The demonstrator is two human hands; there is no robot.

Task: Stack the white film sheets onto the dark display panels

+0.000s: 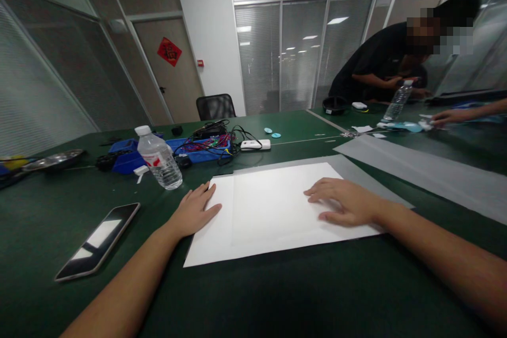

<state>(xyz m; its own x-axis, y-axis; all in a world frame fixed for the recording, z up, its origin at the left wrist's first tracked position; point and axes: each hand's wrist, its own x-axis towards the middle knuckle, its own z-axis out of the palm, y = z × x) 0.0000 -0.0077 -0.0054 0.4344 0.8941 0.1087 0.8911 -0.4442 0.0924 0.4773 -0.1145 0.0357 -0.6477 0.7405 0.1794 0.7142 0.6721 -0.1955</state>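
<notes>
A large sheet of white paper (269, 211) lies on the green table in front of me, with a faint crease near its left side. My left hand (196, 211) rests on the paper's left edge, thumb and fingers apart. Over the right part of the sheet is my right hand (343, 203), palm down, its fingers loosely stretched and holding nothing. From beneath the white paper a greyish translucent sheet (376, 187) sticks out at the back and right.
Left of the paper stand a water bottle (160, 161) and a phone (99, 243). Behind are blue trays (198, 154) of wires and a white power strip (255, 144). Another long sheet (428, 171) lies right. A person (376, 58) leans over the far table; another's hand (449, 117) reaches in.
</notes>
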